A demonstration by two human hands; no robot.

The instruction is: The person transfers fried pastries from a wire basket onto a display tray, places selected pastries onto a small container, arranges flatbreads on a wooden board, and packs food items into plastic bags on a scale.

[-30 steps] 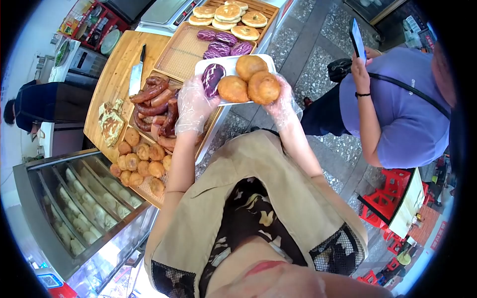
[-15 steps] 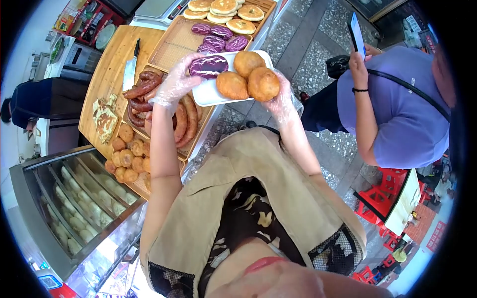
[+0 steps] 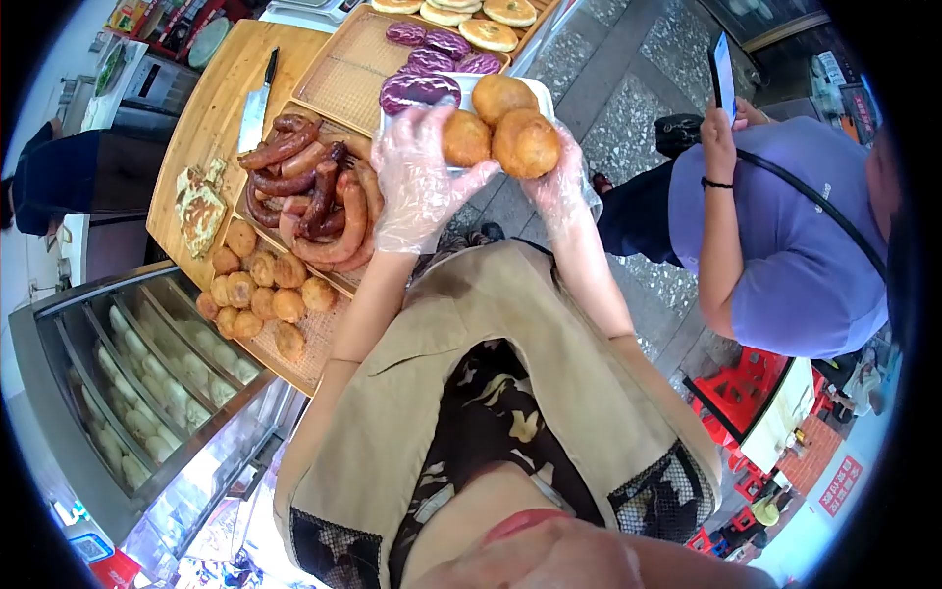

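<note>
Wooden counter [image 3: 201,118] on the left, stone paving [image 3: 628,108] to the right. Head view: a knife [image 3: 253,120] lies on the wood, blade toward the wearer; a browned flatbread [image 3: 199,211] lies near it. Beside these, woven trays [image 3: 339,88] hold a heap of sausages [image 3: 316,196], small fried balls [image 3: 263,294], purple rolls [image 3: 442,44] and, at the far end, pale round cakes [image 3: 488,35].

White tray [image 3: 543,95] is in front of the wearer, partly over the woven trays. On it I count three golden buns [image 3: 526,143], touching one another; a larger purple roll [image 3: 420,92] is at its left end. Both hands wear clear gloves.

Left hand [image 3: 417,177]: curved about the left golden bun, thumb apart from the fingers and extended along the bun's near side. Whether it grips, I cannot tell.

Right hand [image 3: 561,187]: holding the white tray at its right end, beside the golden buns; fingers underneath mostly hidden.

Lower left: glass-topped case [image 3: 39,363] with pale dough pieces [image 3: 147,393] in rows. Right: a person in a purple shirt [image 3: 805,236] holds up a phone [image 3: 724,79]; red stools [image 3: 741,388] nearby. Far left, another person in dark clothes [image 3: 69,187], bent over.
</note>
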